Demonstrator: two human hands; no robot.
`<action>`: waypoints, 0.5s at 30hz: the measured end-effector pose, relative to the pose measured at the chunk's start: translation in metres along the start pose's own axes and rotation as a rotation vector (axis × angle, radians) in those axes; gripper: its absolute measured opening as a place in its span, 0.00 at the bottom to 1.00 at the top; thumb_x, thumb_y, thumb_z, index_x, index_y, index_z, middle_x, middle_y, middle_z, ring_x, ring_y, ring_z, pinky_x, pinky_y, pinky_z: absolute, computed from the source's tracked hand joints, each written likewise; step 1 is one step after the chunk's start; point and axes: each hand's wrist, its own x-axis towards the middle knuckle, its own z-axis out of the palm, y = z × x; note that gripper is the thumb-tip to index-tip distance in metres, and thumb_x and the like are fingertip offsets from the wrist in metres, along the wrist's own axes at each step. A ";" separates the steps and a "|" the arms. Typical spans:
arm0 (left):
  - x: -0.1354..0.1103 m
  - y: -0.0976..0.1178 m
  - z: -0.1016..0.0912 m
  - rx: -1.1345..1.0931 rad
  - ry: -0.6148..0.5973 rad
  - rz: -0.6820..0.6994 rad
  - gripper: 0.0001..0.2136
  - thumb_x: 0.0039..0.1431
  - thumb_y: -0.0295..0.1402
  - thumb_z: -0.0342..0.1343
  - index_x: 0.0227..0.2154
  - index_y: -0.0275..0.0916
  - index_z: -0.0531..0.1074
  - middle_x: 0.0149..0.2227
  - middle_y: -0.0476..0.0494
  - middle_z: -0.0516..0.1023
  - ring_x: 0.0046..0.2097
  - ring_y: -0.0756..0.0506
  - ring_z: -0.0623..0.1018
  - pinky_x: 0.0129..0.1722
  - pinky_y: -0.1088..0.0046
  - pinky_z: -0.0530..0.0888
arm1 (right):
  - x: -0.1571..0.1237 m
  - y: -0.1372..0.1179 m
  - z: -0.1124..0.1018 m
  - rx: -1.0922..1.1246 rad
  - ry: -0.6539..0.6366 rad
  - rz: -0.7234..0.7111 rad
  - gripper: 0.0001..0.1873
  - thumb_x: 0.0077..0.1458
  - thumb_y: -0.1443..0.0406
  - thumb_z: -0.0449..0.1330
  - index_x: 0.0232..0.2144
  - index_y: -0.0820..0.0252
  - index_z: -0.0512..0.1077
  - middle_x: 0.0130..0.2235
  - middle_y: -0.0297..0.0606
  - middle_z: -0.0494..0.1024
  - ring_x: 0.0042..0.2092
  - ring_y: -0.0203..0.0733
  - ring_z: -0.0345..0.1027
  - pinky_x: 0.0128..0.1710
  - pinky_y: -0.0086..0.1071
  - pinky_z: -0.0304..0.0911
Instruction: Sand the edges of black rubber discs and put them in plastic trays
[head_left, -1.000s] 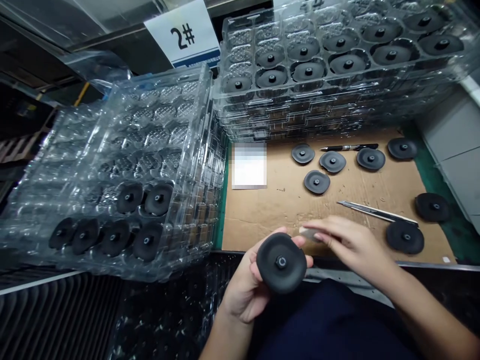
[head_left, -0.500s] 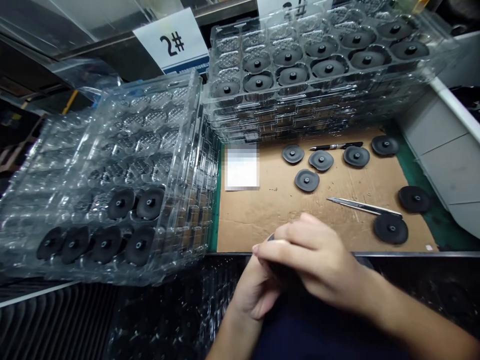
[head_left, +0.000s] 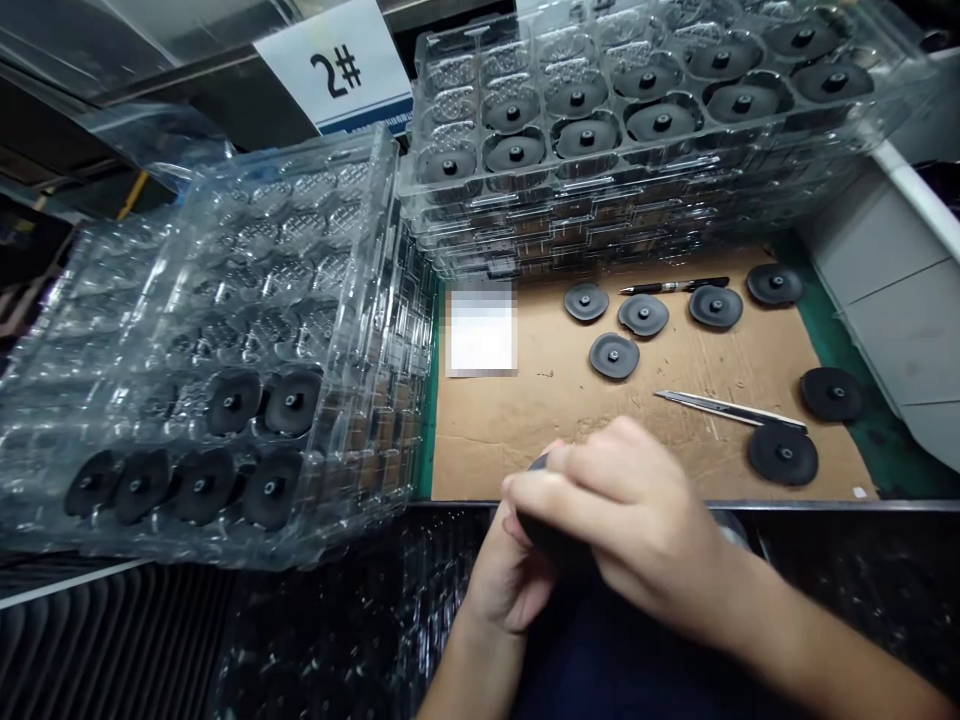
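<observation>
Both hands meet at the front edge of the cardboard. Between them is a dark, rounded disc-like part (head_left: 553,540), mostly covered by fingers. My left hand (head_left: 504,575) is closed on it from below and the left. Over its upper side, my right hand (head_left: 626,500) is closed with bent fingers. Beyond the hands, several black rubber-like discs with a small central stub, such as one black disc (head_left: 614,356), lie on the cardboard (head_left: 517,430). A slim craft knife (head_left: 727,408) lies to the right, its handle end touching another black disc (head_left: 782,454).
On the left stands a stack of clear plastic trays (head_left: 360,300), black discs in its nearest pockets. Another clear tray stack (head_left: 510,215) stands at the back, partly filled. A pen (head_left: 675,286), a blurred white paper (head_left: 481,335), a "2#" sign (head_left: 337,70) and a grey bin wall (head_left: 877,280) surround the cardboard.
My hands stay together at nearly the same spot. The dark part between them has tilted, and more of its surface shows below the right fingers. The view has shifted slightly.
</observation>
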 end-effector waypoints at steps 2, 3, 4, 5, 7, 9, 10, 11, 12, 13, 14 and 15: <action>-0.001 -0.001 -0.004 -0.026 -0.016 0.041 0.28 0.38 0.47 0.66 0.45 0.46 0.73 0.44 0.46 0.76 0.52 0.39 0.72 0.54 0.65 0.66 | 0.002 0.007 0.000 0.113 0.008 -0.067 0.15 0.62 0.68 0.48 0.41 0.56 0.74 0.34 0.35 0.76 0.34 0.35 0.66 0.35 0.32 0.54; -0.002 -0.001 -0.006 -0.040 -0.024 0.070 0.31 0.36 0.48 0.67 0.47 0.48 0.72 0.47 0.46 0.75 0.52 0.38 0.72 0.55 0.63 0.66 | 0.001 0.013 0.001 0.145 0.016 -0.024 0.15 0.62 0.69 0.48 0.42 0.55 0.73 0.36 0.35 0.77 0.36 0.35 0.67 0.37 0.32 0.55; -0.003 -0.001 -0.009 -0.054 -0.031 0.097 0.32 0.34 0.49 0.67 0.47 0.50 0.71 0.51 0.46 0.73 0.52 0.38 0.73 0.55 0.62 0.66 | -0.002 0.021 0.002 0.154 0.032 0.061 0.14 0.61 0.69 0.49 0.42 0.55 0.73 0.38 0.35 0.77 0.38 0.35 0.68 0.39 0.32 0.57; -0.005 -0.001 -0.011 -0.066 -0.040 0.118 0.33 0.33 0.49 0.67 0.48 0.52 0.71 0.56 0.46 0.69 0.51 0.38 0.73 0.55 0.61 0.66 | -0.008 0.029 0.004 0.153 0.046 0.171 0.14 0.61 0.69 0.50 0.43 0.55 0.73 0.39 0.36 0.78 0.39 0.36 0.69 0.40 0.32 0.59; -0.006 0.000 -0.015 -0.100 -0.072 0.127 0.31 0.35 0.48 0.67 0.48 0.55 0.70 0.60 0.46 0.63 0.51 0.39 0.74 0.53 0.61 0.68 | -0.026 0.048 0.012 0.154 0.052 0.373 0.13 0.60 0.67 0.51 0.43 0.55 0.73 0.39 0.36 0.78 0.39 0.36 0.70 0.40 0.31 0.62; -0.006 0.000 -0.019 -0.154 -0.109 0.113 0.28 0.40 0.48 0.64 0.49 0.55 0.69 0.60 0.46 0.65 0.52 0.40 0.73 0.53 0.65 0.68 | -0.049 0.063 0.026 0.169 0.022 0.497 0.12 0.59 0.64 0.53 0.43 0.55 0.74 0.38 0.36 0.78 0.38 0.37 0.72 0.37 0.29 0.65; -0.006 -0.001 -0.020 -0.188 -0.122 0.103 0.27 0.43 0.48 0.62 0.50 0.54 0.69 0.58 0.45 0.67 0.52 0.41 0.73 0.52 0.66 0.69 | -0.059 0.069 0.034 0.172 -0.002 0.530 0.12 0.59 0.64 0.53 0.42 0.55 0.75 0.37 0.36 0.78 0.38 0.37 0.72 0.37 0.29 0.66; -0.005 -0.002 -0.020 -0.221 -0.131 0.092 0.26 0.45 0.49 0.61 0.50 0.53 0.69 0.56 0.46 0.70 0.52 0.42 0.74 0.52 0.67 0.69 | -0.067 0.072 0.040 0.169 -0.014 0.548 0.12 0.59 0.64 0.54 0.41 0.56 0.75 0.36 0.36 0.79 0.38 0.38 0.73 0.37 0.30 0.66; -0.003 -0.003 -0.020 -0.248 -0.138 0.081 0.26 0.46 0.49 0.60 0.50 0.52 0.69 0.55 0.46 0.71 0.52 0.43 0.74 0.52 0.68 0.69 | -0.072 0.073 0.043 0.165 -0.011 0.559 0.12 0.59 0.63 0.54 0.40 0.57 0.76 0.36 0.37 0.79 0.39 0.39 0.73 0.38 0.30 0.67; -0.002 -0.004 -0.020 -0.267 -0.142 0.072 0.25 0.47 0.49 0.59 0.50 0.52 0.69 0.54 0.47 0.72 0.52 0.43 0.74 0.52 0.69 0.69 | -0.074 0.072 0.044 0.160 0.005 0.573 0.12 0.59 0.63 0.53 0.40 0.58 0.76 0.37 0.38 0.79 0.40 0.40 0.73 0.38 0.31 0.67; -0.002 -0.005 -0.019 -0.275 -0.143 0.064 0.25 0.46 0.48 0.60 0.50 0.51 0.70 0.54 0.47 0.73 0.51 0.43 0.74 0.52 0.69 0.70 | -0.071 0.068 0.041 0.149 0.041 0.590 0.13 0.59 0.63 0.53 0.41 0.58 0.75 0.39 0.39 0.79 0.40 0.40 0.73 0.37 0.31 0.67; -0.001 -0.007 -0.017 -0.274 -0.138 0.058 0.25 0.46 0.47 0.61 0.50 0.50 0.70 0.54 0.47 0.72 0.51 0.42 0.74 0.52 0.69 0.70 | -0.065 0.061 0.036 0.131 0.095 0.605 0.13 0.59 0.62 0.53 0.42 0.58 0.74 0.41 0.40 0.78 0.40 0.40 0.72 0.36 0.31 0.67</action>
